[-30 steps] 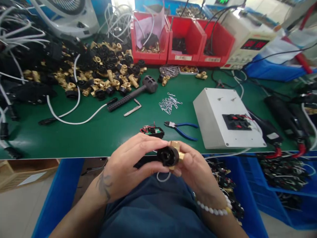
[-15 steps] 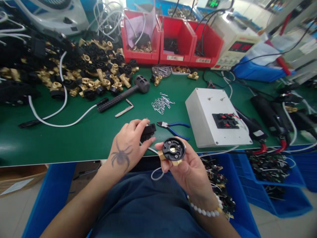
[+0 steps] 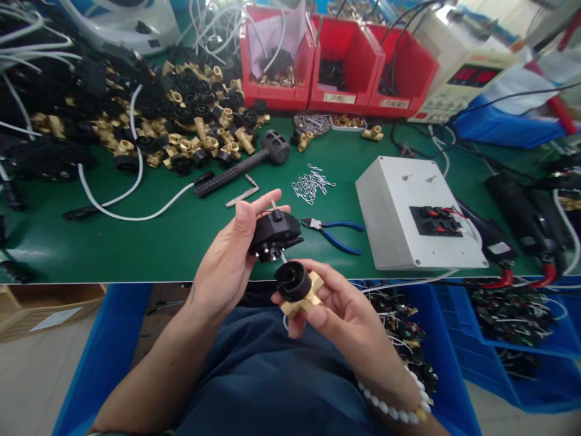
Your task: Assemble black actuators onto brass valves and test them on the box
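My left hand (image 3: 231, 260) is closed around a black plastic actuator housing (image 3: 276, 231), palm turned toward the right. Round stubs show on the housing's underside, and a white cable runs below it. Just below and to the right, my right hand (image 3: 333, 303) grips a brass valve body (image 3: 308, 298) topped by a round black collar (image 3: 293, 281). The collar's open face is tilted up toward the housing. A small gap appears between the two parts. Blue-handled cutting pliers (image 3: 338, 233) lie on the bench just beyond my hands.
A black mallet (image 3: 245, 166), a hex key (image 3: 242, 197) and a heap of wire clips (image 3: 312, 184) lie ahead. Brass valves (image 3: 200, 133) are piled at the left. Red bins (image 3: 338, 100) stand behind. A grey box (image 3: 394, 212) with terminals is at the right, above blue crates (image 3: 494, 351).
My left hand has rolled palm-up, turning the black housing into view. My right hand has tipped the valve so its collar faces the housing. The camera view has shifted slightly.
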Available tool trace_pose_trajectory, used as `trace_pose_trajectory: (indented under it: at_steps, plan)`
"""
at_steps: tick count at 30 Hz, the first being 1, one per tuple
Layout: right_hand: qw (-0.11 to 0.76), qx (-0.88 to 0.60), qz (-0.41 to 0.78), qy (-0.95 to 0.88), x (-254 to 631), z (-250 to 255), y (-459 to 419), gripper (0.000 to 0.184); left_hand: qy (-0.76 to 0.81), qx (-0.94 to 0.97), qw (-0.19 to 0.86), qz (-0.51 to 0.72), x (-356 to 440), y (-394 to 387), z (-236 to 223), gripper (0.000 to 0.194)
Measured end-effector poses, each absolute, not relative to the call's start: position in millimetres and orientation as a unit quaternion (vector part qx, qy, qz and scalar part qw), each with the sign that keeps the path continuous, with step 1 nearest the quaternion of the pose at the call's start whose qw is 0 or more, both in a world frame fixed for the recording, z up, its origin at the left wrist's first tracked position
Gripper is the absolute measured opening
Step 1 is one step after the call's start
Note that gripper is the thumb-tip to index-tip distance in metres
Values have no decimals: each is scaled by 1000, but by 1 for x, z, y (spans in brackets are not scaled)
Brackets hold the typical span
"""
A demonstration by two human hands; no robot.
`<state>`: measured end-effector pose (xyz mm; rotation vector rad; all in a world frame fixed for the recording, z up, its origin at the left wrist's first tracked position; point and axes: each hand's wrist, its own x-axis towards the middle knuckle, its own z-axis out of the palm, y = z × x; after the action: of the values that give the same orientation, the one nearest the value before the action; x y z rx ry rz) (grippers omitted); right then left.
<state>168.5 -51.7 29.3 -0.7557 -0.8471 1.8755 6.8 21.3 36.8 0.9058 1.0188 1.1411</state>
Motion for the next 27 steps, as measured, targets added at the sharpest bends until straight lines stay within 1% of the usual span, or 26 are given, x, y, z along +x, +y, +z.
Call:
trace_pose_trajectory:
  at_steps: [5, 7, 9, 11, 13, 15, 16, 19, 21, 22, 24, 27]
  plan:
    - [469, -372, 706, -379, 160, 32, -55, 39, 453, 401, 609, 512, 10, 20, 37, 63]
    - [478, -411, 670, -392, 158, 31, -54, 40, 454, 453, 569, 515, 9, 15, 39, 62]
    - [483, -434, 650, -395, 159, 28, -53, 42, 461, 526, 503, 507, 8, 9, 42, 59]
    - [480, -409, 678, -378, 162, 25, -51, 39, 474, 587, 442, 485, 7, 4, 48, 56]
    - [469, -355, 732, -344, 165, 23, -49, 36, 482, 619, 411, 464, 6, 1, 53, 54]
    - [468, -323, 756, -324, 166, 22, -49, 34, 486, 628, 402, 455, 7, -1, 56, 54]
    - [474, -331, 746, -330, 164, 23, -50, 34, 488, 629, 398, 455, 8, -2, 57, 54]
    - [507, -418, 647, -387, 156, 26, -54, 38, 494, 629, 384, 462, 12, -2, 55, 56]
    - [510, -467, 587, -421, 150, 27, -57, 42, 494, 628, 384, 463, 14, -1, 54, 56]
    - [505, -478, 577, -429, 148, 27, -57, 44, 494, 628, 388, 460, 14, -1, 54, 56]
    - [499, -471, 593, -421, 147, 26, -55, 45, 492, 633, 393, 450, 12, 0, 52, 54]
    - [509, -426, 652, -367, 151, 25, -48, 46, 474, 662, 386, 434, 8, 0, 48, 52]
